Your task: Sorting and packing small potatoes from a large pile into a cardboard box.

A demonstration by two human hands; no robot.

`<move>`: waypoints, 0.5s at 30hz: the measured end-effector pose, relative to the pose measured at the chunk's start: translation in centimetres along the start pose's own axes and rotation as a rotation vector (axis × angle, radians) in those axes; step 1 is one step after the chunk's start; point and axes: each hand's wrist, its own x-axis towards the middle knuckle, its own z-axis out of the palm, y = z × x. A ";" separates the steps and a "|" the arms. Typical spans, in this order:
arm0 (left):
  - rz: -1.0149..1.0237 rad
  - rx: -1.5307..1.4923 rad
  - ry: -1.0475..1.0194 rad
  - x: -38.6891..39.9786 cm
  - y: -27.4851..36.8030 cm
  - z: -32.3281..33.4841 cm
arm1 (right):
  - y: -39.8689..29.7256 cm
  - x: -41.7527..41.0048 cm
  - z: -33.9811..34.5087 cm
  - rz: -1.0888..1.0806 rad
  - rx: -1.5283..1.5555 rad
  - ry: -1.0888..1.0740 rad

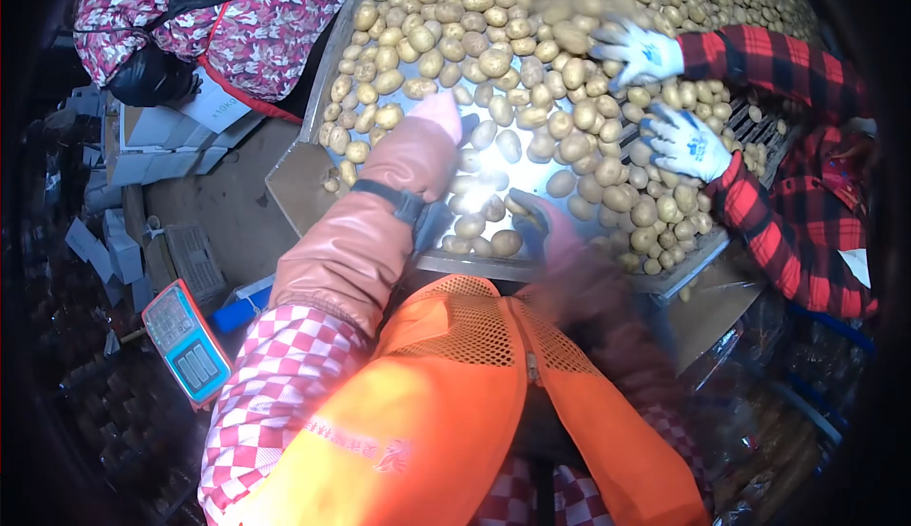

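Note:
Many yellow-brown potatoes lie over a metal sorting table in front of me. My left hand, in a pink glove, reaches across the table's left part among the potatoes. Its fingers are mostly hidden behind the cuff and sleeve, so its grip does not show. Near the front edge, my right hand, in a grey and pink glove, is curled around a potato, partly covered by the fingers. Several loose potatoes rest just left of it, beside the table's metal lip.
From the right, a co-worker's two white-gloved hands reach into the potatoes beside a slatted grate. Another person in a patterned jacket bends over cardboard cartons at upper left. A digital scale stands at my left.

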 end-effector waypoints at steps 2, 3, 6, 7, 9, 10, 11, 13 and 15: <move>-0.084 -0.136 -0.134 -0.4 -0.4 -0.4 | -0.2 0.0 -0.4 0.091 0.002 0.096; -0.150 -0.170 -0.135 0.1 -1.5 0.0 | 0.4 0.1 -0.2 0.086 0.008 0.085; -0.254 -0.145 -0.186 2.4 -2.6 0.2 | 3.9 0.9 -0.9 -0.173 0.079 0.097; 0.068 0.136 -0.315 4.6 -11.7 0.2 | 3.0 2.2 1.1 -0.148 0.297 -0.019; -0.208 -0.212 -0.018 3.0 -5.5 2.1 | 7.7 2.6 -1.9 -0.056 0.525 0.063; -0.232 -0.322 -0.039 3.2 -7.1 2.0 | 8.8 3.8 -2.2 0.031 0.731 0.009; -0.298 -0.665 0.035 2.3 -8.1 3.3 | 9.6 4.5 -2.7 0.130 0.936 -0.036; -0.128 -0.237 -0.318 0.3 -4.2 0.2 | 6.3 2.8 -3.4 0.027 0.678 -0.077; 0.102 -0.821 -0.145 -2.6 -6.9 3.4 | -0.9 1.0 -0.7 -0.091 0.394 -0.194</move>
